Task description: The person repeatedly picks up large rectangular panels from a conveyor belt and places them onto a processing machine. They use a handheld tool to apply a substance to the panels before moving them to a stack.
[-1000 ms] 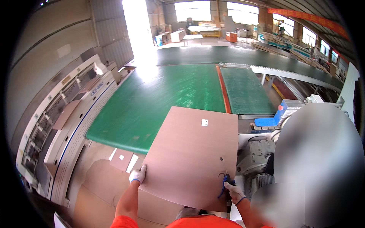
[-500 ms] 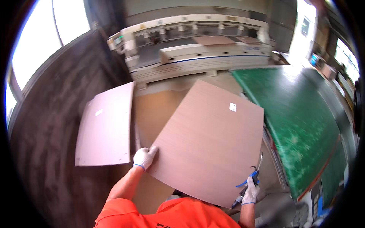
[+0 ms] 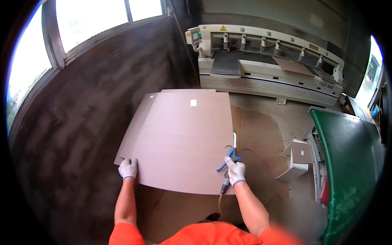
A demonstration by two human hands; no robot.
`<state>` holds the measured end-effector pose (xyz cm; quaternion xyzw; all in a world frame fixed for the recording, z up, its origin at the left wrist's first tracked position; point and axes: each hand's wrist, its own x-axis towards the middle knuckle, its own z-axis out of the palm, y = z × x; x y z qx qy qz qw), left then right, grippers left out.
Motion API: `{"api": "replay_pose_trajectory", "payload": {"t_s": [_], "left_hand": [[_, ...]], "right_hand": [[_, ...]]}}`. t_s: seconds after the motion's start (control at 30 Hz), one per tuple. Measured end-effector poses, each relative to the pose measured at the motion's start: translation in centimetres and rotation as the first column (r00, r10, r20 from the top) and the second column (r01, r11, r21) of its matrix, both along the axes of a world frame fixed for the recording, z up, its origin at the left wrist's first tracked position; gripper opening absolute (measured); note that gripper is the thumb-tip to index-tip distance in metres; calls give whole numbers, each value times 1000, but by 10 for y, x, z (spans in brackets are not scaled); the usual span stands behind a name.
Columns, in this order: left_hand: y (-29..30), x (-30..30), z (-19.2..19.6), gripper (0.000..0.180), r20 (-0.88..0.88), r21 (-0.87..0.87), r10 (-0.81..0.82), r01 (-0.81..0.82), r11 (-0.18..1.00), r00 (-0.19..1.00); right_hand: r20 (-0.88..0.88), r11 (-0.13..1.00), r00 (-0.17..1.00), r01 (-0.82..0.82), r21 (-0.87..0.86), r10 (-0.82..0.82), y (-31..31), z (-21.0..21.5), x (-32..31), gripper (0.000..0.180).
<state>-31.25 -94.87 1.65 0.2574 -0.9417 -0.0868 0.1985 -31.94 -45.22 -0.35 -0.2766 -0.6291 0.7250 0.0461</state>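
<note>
A large brownish-pink panel (image 3: 179, 134) with a small white label lies before me, over or against other panels (image 3: 141, 118) whose edges show at its left and top. My left hand (image 3: 128, 168), in a white glove, is closed on the panel's near left edge, its fingers partly hidden. In my gloved right hand (image 3: 236, 171) is an air blow gun (image 3: 233, 155) with a blue trigger and a metal nozzle pointing away from me. A hose runs down from its handle. That hand is at the panel's near right edge; whether it also grips the panel I cannot tell.
At the back stands a long white machine (image 3: 265, 81) with panels on its bed. A green-topped table (image 3: 351, 163) runs along the right. Beside it, small boards (image 3: 298, 157) stand on the dusty floor (image 3: 257, 134). A dark wall (image 3: 73, 143) with windows rises at left.
I have turned left. The panel in my hands has moved left, onto or against the panels that stood apart at the left. The blow gun stays in my right hand.
</note>
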Motion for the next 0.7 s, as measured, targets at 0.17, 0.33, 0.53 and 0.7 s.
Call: {"api": "replay_pose_trajectory", "payload": {"t_s": [0.17, 0.33, 0.53, 0.7], "left_hand": [[110, 15, 34, 89, 208, -64, -827, 851, 521, 523], [133, 23, 2, 111, 200, -219, -808, 829, 515, 554], [129, 3, 12, 116, 231, -158, -783, 816, 556, 578], [171, 28, 15, 125, 240, -133, -699, 736, 664, 674]], "right_hand": [[141, 954, 968, -232, 191, 207, -65, -6, -37, 44], [148, 814, 967, -253, 523, 206, -85, -11, -56, 53], [0, 936, 952, -300, -184, 305, -39, 0, -38, 29], [-209, 890, 972, -187, -415, 106, 59, -33, 56, 17]]}}
